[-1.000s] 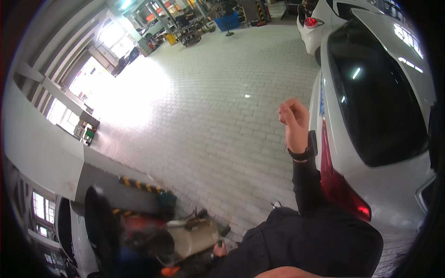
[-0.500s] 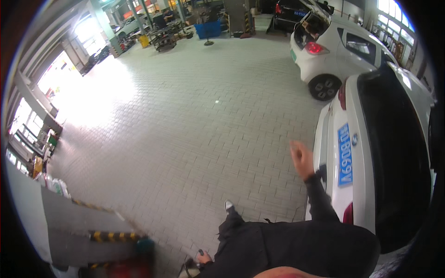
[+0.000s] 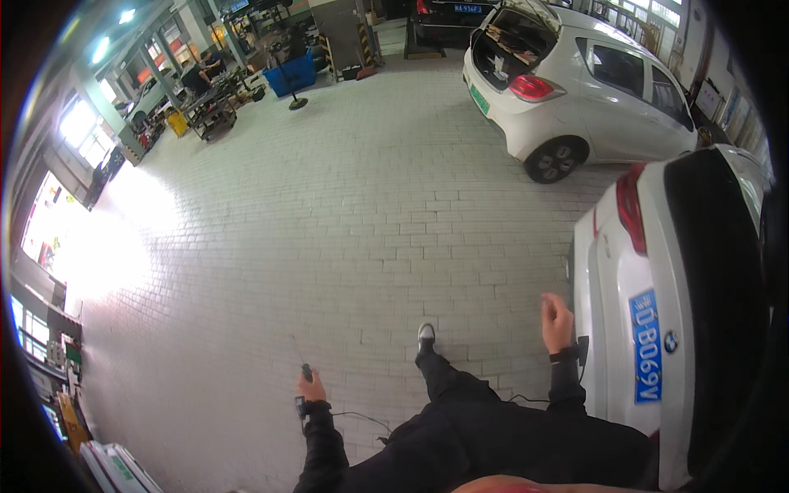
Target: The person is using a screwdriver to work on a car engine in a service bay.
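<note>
Garage brick floor (image 3: 329, 230): your left hand (image 3: 311, 386) clamps a slim black tool (image 3: 306, 371), tip forward; right hand (image 3: 557, 322) loosely curled, empty, beside white car (image 3: 625, 329).

two white cars (image 3: 575, 107) (image 3: 674, 329), perhaps a third dark car (image 3: 448, 16) at the far, blurred rim; two hands (image 3: 311, 386) (image 3: 557, 322); one slim tool (image 3: 306, 374); one blue bin (image 3: 289, 76); one shoe (image 3: 426, 334).
</note>
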### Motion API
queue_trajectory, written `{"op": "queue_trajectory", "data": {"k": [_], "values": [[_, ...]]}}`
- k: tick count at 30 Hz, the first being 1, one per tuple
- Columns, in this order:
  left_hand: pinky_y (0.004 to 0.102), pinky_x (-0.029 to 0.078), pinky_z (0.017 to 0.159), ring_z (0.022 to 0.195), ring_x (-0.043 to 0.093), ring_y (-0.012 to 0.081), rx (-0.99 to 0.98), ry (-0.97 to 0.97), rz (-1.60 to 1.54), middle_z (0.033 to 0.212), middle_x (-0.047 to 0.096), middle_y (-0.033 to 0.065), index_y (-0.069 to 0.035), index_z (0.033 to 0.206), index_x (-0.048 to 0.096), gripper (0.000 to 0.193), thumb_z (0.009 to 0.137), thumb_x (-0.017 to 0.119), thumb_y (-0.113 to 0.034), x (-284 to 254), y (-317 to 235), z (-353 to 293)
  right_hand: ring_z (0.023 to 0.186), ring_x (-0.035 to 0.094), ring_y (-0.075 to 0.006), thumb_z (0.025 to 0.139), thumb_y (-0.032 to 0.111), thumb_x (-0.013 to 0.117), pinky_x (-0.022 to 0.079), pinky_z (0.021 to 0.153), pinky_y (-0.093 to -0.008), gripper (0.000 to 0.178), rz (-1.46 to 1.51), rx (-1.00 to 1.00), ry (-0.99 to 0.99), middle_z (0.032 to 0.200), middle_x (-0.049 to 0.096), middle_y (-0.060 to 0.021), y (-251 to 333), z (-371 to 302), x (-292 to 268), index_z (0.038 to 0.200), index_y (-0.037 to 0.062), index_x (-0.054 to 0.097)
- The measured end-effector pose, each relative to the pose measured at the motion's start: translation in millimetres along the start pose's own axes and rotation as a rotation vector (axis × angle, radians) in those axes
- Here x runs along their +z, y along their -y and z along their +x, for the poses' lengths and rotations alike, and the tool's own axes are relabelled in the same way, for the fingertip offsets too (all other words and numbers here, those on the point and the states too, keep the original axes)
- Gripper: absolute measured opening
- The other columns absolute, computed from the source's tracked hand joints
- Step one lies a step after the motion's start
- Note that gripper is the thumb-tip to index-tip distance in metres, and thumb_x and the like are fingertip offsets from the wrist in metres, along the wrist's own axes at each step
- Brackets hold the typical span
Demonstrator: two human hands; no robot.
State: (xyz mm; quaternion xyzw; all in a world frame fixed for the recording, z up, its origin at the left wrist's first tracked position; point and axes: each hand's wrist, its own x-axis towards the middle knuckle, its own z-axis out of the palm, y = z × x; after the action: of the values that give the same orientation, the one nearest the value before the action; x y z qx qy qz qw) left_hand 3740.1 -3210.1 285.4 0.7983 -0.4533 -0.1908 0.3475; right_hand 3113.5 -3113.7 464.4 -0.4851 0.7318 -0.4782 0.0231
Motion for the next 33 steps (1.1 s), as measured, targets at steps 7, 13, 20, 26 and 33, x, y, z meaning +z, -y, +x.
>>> {"op": "queue_trajectory", "data": {"k": [7,13,20,26,33], "values": [[0.0505,0.052,0.075,0.085,0.067,0.0436,-0.187,0.009,0.335,0.086,0.068,0.026,0.003,0.096,0.068,0.038,0.086,0.068,-0.033,97,-33,107,0.054,0.047,-0.0121,0.097,0.012,0.062,0.039,0.051,-0.0313,0.013,0.085,-0.174,0.086,0.064,0.055,-0.0035,57,235,216,0.107,0.0051,0.068],[0.0504,0.051,0.076,0.086,0.068,0.0414,-0.459,-0.031,0.286,0.09,0.07,0.0241,0.002,0.094,0.07,0.032,0.082,0.067,-0.028,150,-70,208,0.068,0.059,-0.0129,0.093,0.008,0.065,0.048,0.065,-0.0279,0.008,0.436,-0.35,0.103,0.079,0.063,-0.0051,182,455,312,0.098,0.0033,0.061],[0.0504,0.052,0.079,0.088,0.067,0.0438,-0.39,0.019,0.248,0.09,0.07,0.0252,0.003,0.102,0.07,0.043,0.085,0.069,-0.036,312,-169,491,0.108,0.066,-0.0414,0.093,0.028,0.067,0.051,0.097,-0.0579,0.03,1.452,-0.76,0.547,0.115,0.063,-0.0314,298,658,383,0.107,0.0042,0.055],[0.0473,0.05,0.068,0.074,0.066,0.0365,-0.105,0.069,0.014,0.079,0.068,0.0206,0.004,0.096,0.067,0.035,0.09,0.065,-0.03,447,-361,773,0.102,0.071,-0.0352,0.1,0.009,0.053,0.054,0.096,-0.054,0.017,1.764,-0.832,0.681,0.109,0.073,-0.0116,390,822,435,0.094,0.0046,0.068],[0.0451,0.051,0.067,0.072,0.067,0.0318,0.294,0.132,-0.043,0.078,0.068,0.0194,0.005,0.097,0.066,0.033,0.093,0.066,-0.027,584,-587,999,0.113,0.065,-0.0394,0.093,0.03,0.063,0.05,0.1,-0.0567,0.029,1.791,-1.117,0.669,0.123,0.066,-0.0172,323,1014,541,0.113,0.0083,0.063]]}}
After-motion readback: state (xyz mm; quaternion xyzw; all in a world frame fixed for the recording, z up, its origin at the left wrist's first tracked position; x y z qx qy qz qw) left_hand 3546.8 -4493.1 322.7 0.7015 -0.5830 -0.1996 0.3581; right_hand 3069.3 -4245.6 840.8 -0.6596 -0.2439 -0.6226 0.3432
